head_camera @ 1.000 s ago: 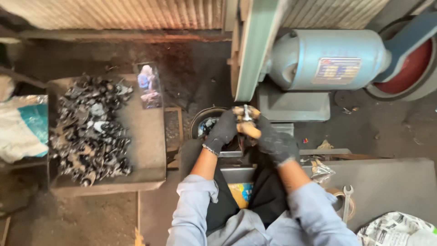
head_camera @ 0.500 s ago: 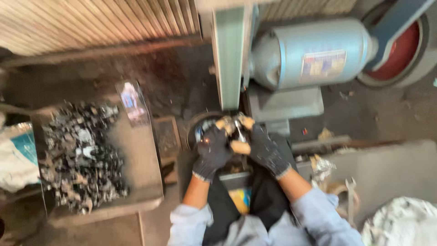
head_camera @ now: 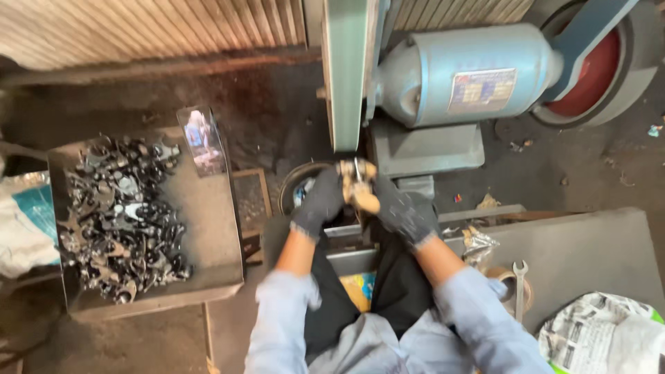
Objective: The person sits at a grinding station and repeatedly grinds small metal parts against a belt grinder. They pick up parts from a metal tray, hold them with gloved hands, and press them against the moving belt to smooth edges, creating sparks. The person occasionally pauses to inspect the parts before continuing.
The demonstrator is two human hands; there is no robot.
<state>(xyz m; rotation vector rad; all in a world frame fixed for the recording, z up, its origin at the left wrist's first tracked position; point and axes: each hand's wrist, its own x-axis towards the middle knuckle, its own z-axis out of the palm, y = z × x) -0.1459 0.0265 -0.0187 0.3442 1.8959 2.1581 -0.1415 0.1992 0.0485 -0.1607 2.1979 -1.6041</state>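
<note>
— Fingers of both gloved hands are curled tight around one small metal piece, held in a tan grip. How do they share it?

— The left hand clasps it from the left, the right hand from the right and slightly lower. Neither hand has a finger free; both are closed on the piece.

— Where does the piece lie against the machine?

— Straight ahead of the fingers, just under the lower end of the green sanding belt. Whether it touches the belt cannot be told. The tan grip's long axis slants from upper left to lower right, its lower end toward the right hand.

— Which hand is nearer the belt?

— The left, by a little; its fingertips sit closer beneath the belt's end.

— And around them?

— A blue-grey motor stands just right of the belt. Well to the left, a metal tray bears a heap of dark metal parts. A wrench lies on the bench at the right, beside crumpled newspaper.
</note>
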